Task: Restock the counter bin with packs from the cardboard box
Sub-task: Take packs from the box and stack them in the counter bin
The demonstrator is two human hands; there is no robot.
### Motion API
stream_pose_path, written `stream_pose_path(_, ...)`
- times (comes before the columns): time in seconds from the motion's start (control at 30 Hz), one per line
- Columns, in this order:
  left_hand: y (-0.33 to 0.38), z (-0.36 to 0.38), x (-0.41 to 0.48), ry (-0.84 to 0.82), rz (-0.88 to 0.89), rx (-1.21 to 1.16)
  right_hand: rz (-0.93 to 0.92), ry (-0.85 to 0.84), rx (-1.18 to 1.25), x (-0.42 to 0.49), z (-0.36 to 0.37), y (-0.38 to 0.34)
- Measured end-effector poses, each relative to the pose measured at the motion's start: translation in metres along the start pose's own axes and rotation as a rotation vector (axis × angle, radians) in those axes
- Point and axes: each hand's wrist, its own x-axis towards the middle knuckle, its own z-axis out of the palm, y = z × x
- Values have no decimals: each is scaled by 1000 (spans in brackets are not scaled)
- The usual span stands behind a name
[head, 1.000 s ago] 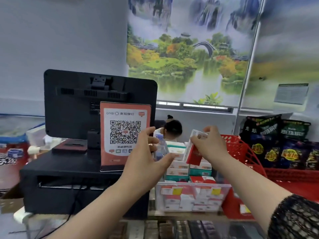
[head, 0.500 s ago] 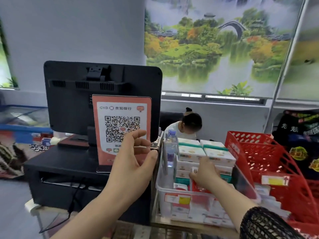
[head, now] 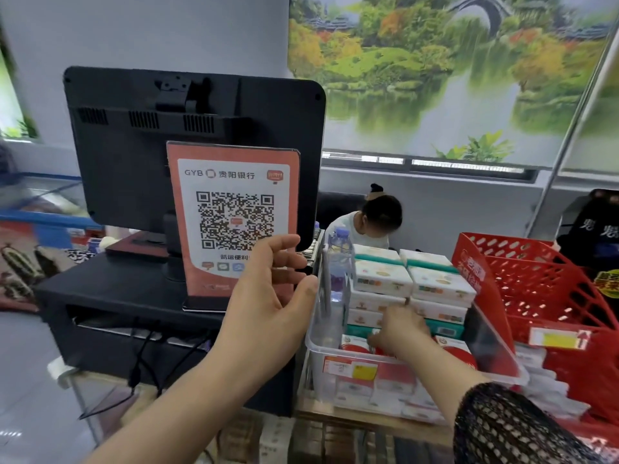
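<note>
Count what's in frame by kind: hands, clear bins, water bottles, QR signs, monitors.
Hands: 2 (left hand, right hand)
clear bin: 1
water bottle: 1
QR sign: 1
monitor: 1
Total: 6

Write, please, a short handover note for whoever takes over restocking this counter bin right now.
Left hand: open, holding nothing, raised beside the counter bin's left wall.
Right hand: down inside the bin, fingers on the red packs in the front row; grip unclear.
Done: red packs lie in front, white boxes stacked behind.
Left: settle that pack, then fetch more; the cardboard box is out of view.
</note>
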Motion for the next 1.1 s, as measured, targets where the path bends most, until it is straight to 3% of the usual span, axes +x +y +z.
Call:
stream_pose_path(0.3,-4,4,5,-25,0,-12,-11,-69,29,-3,-6,2)
stream_pose_path(0.53,4,10,12,-49,26,-2,7,55,182,-26,-44,-5)
stream_pose_path(0.6,5,10,14,-37,19,-19,22,62,458,-36,-60,-14)
stream_pose_path(0.7,9,8,18,-25,4,-53,29,-89,1252,-58,-87,-33)
stream_pose_path(0.8,14,2,19,-4,-7,-80,-153,-100,1667,-84,-108,-49)
stream_pose_path(0.93,19,-7,19,-24,-36,-133,-277,-42,1749,-121,-111,-61)
stream_pose_path(1.1,18,-12,5,-58,-126,-221,-287,55,1729,-159,-93,-64)
